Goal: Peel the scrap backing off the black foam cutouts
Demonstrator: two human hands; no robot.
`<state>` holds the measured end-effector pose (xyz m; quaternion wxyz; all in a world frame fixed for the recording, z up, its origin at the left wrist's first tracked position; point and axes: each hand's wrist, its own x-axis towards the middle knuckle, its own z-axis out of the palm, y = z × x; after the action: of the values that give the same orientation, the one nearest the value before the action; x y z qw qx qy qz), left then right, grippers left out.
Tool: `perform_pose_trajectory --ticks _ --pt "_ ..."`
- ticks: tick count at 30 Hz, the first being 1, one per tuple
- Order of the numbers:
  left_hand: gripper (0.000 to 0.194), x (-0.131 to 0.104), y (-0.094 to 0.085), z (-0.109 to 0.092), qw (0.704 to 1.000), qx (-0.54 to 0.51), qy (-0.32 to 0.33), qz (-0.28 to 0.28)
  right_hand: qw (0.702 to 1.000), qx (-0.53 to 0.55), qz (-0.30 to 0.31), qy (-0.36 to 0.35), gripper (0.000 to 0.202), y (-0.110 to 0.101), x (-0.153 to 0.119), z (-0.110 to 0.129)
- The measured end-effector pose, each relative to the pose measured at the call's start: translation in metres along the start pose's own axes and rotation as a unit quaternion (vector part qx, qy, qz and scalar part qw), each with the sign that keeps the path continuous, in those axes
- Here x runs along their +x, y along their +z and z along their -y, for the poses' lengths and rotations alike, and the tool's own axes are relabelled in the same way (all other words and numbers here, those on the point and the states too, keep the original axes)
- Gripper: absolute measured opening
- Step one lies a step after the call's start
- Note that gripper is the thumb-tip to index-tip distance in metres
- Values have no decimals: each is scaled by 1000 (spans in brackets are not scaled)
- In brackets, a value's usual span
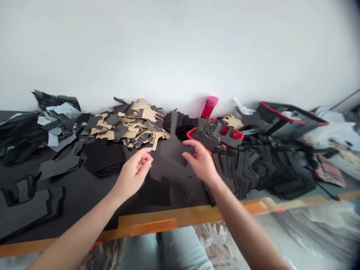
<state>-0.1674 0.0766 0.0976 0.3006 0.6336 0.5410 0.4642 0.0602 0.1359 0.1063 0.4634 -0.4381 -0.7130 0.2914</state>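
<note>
My right hand [200,159] pinches the right edge of a dark grey cut piece [173,148], which is held a little above the black tabletop [180,187]. The piece has a narrow strip pointing up and a wider lower part. To its left is my left hand [137,170], fingers curled with thumb and fingertips close together, apart from the piece; nothing shows in it. Below the hands, a black piece [155,191] lies flat near the table's front edge. Beyond the hands lies a heap of tan and black cut pieces [140,120].
Rows of dark pieces [239,168] lie at the right, before a red basket [232,135]. A black mesh basket [275,118] stands behind. Black stacks [104,157] and grey pieces [25,206] lie at the left. Orange tape [154,227] runs along the front edge.
</note>
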Motion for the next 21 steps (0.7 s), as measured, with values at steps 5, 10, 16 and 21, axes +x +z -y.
perform_pose_trajectory --ticks 5,10,16,21 --pt "29 -8 -4 -14 1000 2 5 13 956 -246 -162 -18 32 -69 35 -50" --pt "19 -31 -18 -39 998 27 38 -47 918 -383 -104 14 27 -77 50 -87" --pt "18 -59 -26 -91 980 50 112 -156 901 -424 -83 42 20 -72 48 -95" --pt "18 -75 -13 -117 969 63 98 -218 898 -425 -113 5 23 -85 37 -70"
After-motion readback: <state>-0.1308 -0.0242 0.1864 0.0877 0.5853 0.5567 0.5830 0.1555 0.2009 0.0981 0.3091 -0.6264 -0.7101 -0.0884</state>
